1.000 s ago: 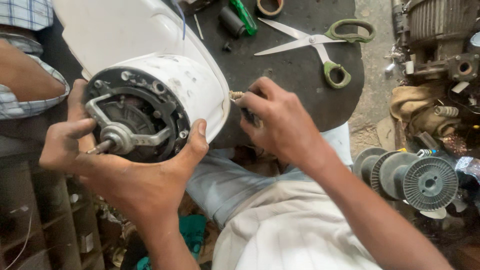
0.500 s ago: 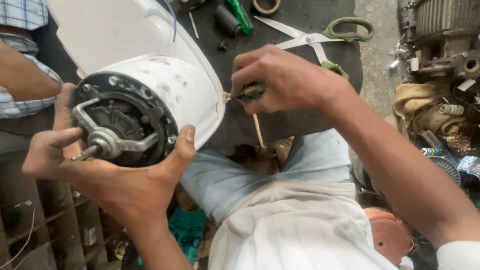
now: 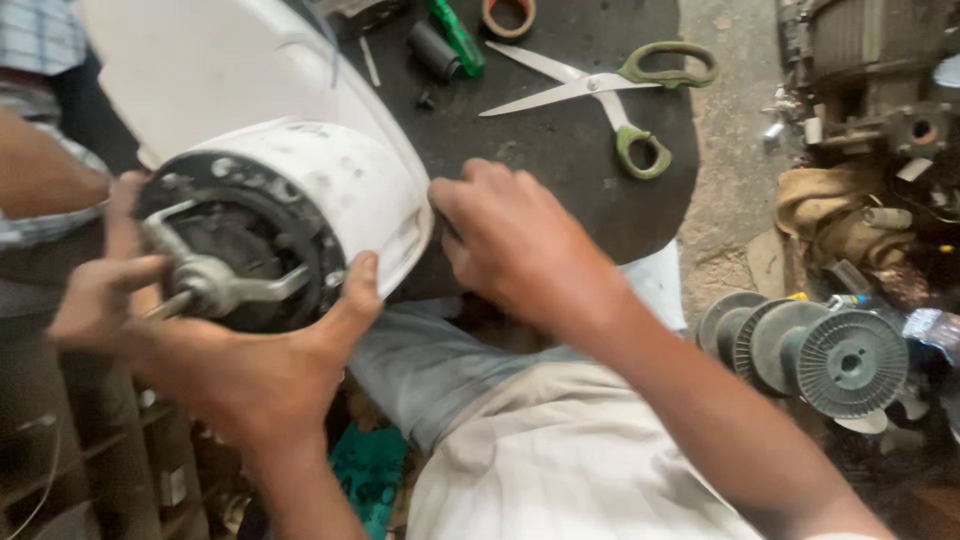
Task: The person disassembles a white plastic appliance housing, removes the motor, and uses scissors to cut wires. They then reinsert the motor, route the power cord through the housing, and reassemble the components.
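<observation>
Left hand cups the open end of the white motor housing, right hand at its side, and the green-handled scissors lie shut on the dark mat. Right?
Not quite: the head view shows the green-handled scissors lying open, blades spread, on the dark mat. The rest holds: the left hand cups the open end of the white motor housing, and the right hand is at its side.

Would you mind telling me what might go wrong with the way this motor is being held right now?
The left hand alone props the white motor housing on the lap, so it may slip. The right hand works close against its rim and could get pinched. Open scissors lie within elbow reach.
</observation>
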